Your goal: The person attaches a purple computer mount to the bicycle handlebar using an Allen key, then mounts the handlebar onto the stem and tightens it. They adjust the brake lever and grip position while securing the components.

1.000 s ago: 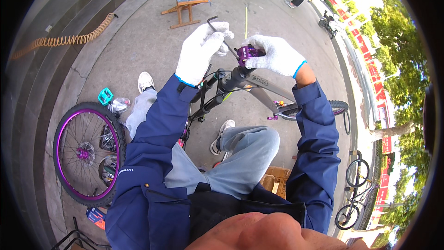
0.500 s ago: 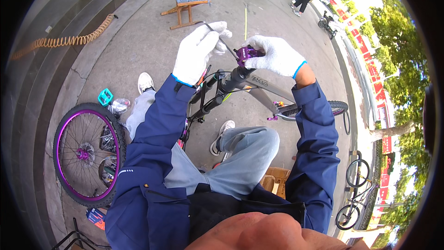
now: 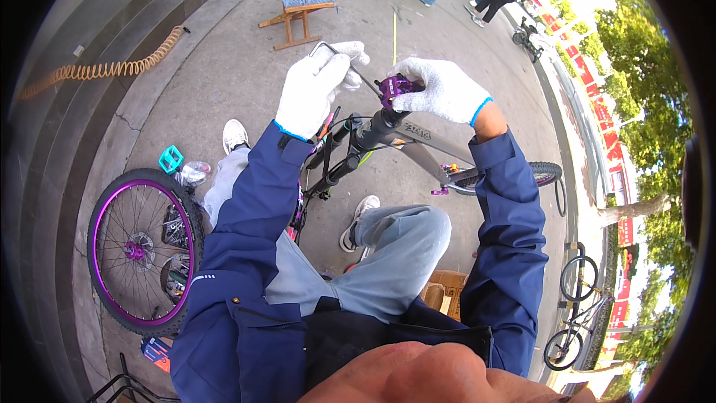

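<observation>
While the white-gloved right hand (image 3: 441, 91) clamps the purple metal stem (image 3: 395, 88) atop a grey bicycle frame (image 3: 418, 143), the white-gloved left hand (image 3: 317, 89) grips a bent metal hex key (image 3: 349, 67) whose tip meets the stem. A detached purple-rimmed wheel (image 3: 142, 250) lies on the concrete pavement (image 3: 224, 67) nearby, a small wooden stool (image 3: 297, 1) beyond.

Purple-rimmed spoked wheel (image 3: 142, 250): on the ground, left of the grey metal bike frame (image 3: 418, 145).
Small wooden stool (image 3: 298, 4): beyond the frame.
Coiled orange hose (image 3: 97, 67): on the steps, far left.
</observation>
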The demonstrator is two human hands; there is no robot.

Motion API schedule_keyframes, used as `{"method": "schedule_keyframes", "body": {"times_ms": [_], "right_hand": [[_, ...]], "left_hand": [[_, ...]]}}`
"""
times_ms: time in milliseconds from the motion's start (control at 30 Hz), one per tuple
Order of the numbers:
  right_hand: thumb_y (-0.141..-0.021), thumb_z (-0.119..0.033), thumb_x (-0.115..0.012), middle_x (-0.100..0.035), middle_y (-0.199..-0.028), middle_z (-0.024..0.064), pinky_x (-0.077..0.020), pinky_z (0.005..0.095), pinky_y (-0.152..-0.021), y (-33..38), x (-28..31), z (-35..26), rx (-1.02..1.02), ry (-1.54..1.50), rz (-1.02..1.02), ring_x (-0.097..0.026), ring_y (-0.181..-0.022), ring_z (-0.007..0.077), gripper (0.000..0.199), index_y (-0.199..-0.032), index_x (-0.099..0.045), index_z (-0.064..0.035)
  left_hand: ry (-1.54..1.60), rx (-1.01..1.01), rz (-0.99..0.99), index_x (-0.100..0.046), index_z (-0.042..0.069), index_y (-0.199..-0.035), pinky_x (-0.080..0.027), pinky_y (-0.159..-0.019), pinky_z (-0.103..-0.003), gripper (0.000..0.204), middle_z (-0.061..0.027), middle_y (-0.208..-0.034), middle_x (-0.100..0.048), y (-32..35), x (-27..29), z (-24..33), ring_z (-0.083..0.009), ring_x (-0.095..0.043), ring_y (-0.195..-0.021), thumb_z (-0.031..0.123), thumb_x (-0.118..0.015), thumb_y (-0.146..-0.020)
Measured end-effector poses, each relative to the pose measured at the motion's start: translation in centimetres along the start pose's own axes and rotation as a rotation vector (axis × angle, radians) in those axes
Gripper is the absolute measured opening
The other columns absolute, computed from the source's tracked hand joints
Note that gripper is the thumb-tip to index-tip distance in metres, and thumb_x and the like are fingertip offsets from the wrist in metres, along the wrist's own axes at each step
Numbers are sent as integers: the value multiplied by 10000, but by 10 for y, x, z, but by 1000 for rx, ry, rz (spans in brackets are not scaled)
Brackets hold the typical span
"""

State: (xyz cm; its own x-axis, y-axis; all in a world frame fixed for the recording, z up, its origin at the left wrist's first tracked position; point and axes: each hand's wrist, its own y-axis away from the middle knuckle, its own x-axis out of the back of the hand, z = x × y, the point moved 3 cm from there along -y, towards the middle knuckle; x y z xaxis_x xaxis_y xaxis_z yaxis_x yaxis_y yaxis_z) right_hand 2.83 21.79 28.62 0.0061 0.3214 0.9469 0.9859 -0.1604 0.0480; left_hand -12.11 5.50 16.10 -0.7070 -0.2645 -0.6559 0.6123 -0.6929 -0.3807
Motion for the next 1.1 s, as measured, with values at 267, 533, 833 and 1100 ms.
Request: {"method": "schedule_keyframes", "body": {"times_ms": [267,533,833,1100], "right_hand": [[-909,-321,-893,-815,-1186,176,-601,414,-976,-1,1,-1,-29,4,-13,-778,-1080,345,494,-1313,-756,-73],[-897,-325,-899,-819,-1182,175,-599,417,-978,-1,1,-2,-43,-4,-14,-780,-1075,347,493,-1298,-768,-71],[-886,-302,-904,-825,-1141,163,-603,412,-963,1,0,-2,-16,-46,4,-784,-1054,326,469,-1271,-775,-67],[-875,-395,-889,-821,-1143,165,-606,413,-970,2,-4,6,2,-31,41,-792,-1072,341,525,-1286,-778,-88]], "left_hand": [[-149,-10,39,-729,-9,-1295,-577,-795,-298,253,-115,-1113,-789,3,3,-3,-139,-724,-872,159,-722,-1107],[-71,-20,7,-700,4,-1319,-594,-822,-309,225,-118,-1210,-771,3,-5,5,-133,-734,-896,89,-675,-1113],[-16,-12,62,-693,9,-1341,-578,-827,-308,254,-98,-1182,-771,0,2,-3,-139,-711,-885,129,-662,-1120],[-59,-39,-43,-626,-27,-1506,-579,-854,-311,391,-131,-1255,-732,0,4,-3,-134,-688,-918,119,-605,-1144]]}}
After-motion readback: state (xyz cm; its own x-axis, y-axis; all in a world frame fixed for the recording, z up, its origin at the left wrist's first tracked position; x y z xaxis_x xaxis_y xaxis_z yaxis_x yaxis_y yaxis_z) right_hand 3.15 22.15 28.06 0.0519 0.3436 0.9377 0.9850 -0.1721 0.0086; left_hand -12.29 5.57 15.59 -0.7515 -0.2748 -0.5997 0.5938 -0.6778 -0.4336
